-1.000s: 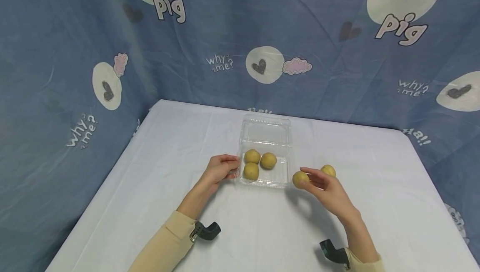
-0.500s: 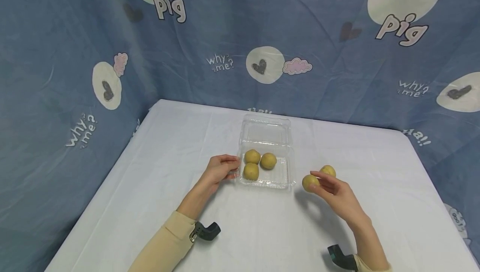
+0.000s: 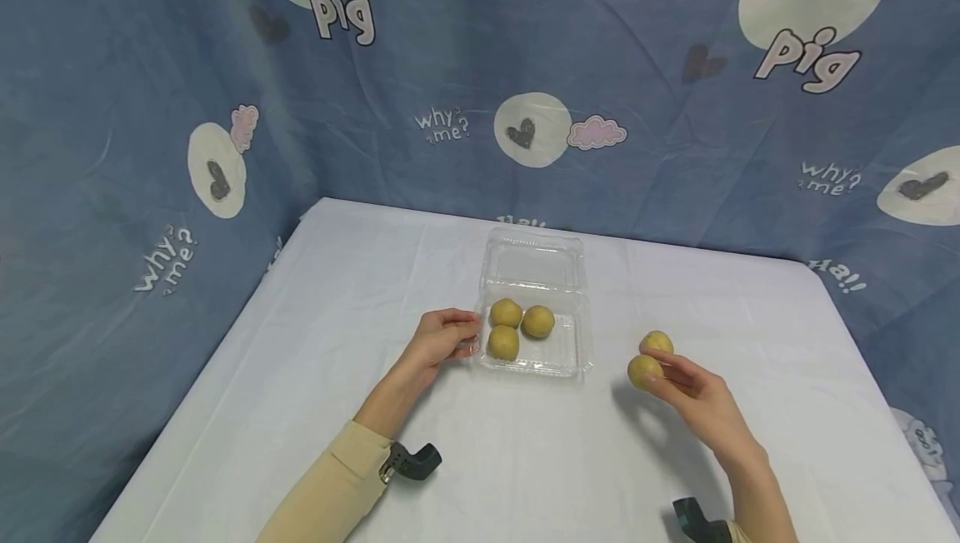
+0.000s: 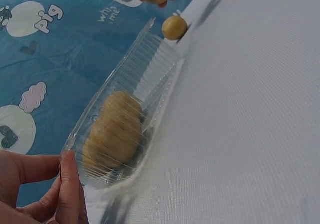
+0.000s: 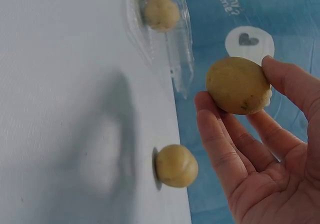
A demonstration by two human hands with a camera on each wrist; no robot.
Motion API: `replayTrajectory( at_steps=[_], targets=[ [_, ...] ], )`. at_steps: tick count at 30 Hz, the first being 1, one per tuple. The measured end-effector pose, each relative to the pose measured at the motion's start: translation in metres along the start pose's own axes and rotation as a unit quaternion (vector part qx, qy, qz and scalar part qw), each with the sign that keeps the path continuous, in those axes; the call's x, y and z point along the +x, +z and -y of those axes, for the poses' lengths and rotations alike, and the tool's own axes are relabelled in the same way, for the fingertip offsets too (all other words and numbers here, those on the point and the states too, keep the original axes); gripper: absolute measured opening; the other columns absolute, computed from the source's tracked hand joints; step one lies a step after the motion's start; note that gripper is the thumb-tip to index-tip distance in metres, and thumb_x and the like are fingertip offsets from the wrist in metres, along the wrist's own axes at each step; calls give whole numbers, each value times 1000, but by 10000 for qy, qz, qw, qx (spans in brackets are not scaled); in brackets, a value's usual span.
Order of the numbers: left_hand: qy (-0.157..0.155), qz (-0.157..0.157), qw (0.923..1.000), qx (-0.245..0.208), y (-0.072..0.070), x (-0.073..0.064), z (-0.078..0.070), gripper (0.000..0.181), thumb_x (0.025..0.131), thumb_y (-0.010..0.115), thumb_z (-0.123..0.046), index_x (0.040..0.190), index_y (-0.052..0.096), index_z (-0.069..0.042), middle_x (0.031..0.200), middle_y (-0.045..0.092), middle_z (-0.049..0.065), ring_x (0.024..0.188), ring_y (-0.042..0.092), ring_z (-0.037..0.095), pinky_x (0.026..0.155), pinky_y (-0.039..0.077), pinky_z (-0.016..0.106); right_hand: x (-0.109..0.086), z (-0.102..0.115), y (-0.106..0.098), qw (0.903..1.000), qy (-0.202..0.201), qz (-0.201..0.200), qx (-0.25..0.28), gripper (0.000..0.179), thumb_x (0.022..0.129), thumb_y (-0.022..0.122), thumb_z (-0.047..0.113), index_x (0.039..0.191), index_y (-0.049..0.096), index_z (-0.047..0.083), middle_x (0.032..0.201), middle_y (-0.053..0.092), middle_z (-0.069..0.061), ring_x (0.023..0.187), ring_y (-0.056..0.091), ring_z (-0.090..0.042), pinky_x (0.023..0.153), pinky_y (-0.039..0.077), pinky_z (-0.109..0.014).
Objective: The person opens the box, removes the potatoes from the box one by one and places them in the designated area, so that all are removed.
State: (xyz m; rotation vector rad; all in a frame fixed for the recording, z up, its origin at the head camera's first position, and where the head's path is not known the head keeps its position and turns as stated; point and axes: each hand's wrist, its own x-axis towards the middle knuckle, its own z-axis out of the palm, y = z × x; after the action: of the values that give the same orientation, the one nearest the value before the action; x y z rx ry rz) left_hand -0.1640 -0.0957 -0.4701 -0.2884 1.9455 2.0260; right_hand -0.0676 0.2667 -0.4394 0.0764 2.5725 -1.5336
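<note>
A clear plastic clamshell box (image 3: 551,350) lies with its lid (image 3: 532,264) raised at the back. Inside its left part sit 3 round yellow fruits (image 3: 504,343), close together. My left hand (image 3: 444,337) pinches the box's left rim; in the left wrist view its thumb and fingers (image 4: 70,184) meet at the plastic edge. In my right hand (image 3: 697,401) a round yellow fruit (image 5: 237,85), with small dark marks, is held by the fingertips above the cloth. Another such fruit (image 5: 176,165) rests on the table, right behind the held one in the head view.
A white cloth (image 3: 525,460) covers the table. Blue printed fabric (image 3: 637,52) hangs along the table's back and left side. Each wrist wears a dark camera mount (image 3: 416,461).
My right hand has moved rightward and slightly nearer to me with the fruit, away from the box. The left hand and the box stay in place.
</note>
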Motion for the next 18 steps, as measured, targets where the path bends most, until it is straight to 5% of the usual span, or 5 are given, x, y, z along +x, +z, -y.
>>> replayTrajectory(
  at_steps=[18],
  targets=[
    [6,-5,10000,-45,0,0,-1,23,91,68,-6,111,65,4,95,67,13,74,62,11,60,55,22,-1,-12,-17,9996,262,-105,75,60,96,63,40,144,47,8,129,59,-18,102,59,2,82,48,-18]
  ],
)
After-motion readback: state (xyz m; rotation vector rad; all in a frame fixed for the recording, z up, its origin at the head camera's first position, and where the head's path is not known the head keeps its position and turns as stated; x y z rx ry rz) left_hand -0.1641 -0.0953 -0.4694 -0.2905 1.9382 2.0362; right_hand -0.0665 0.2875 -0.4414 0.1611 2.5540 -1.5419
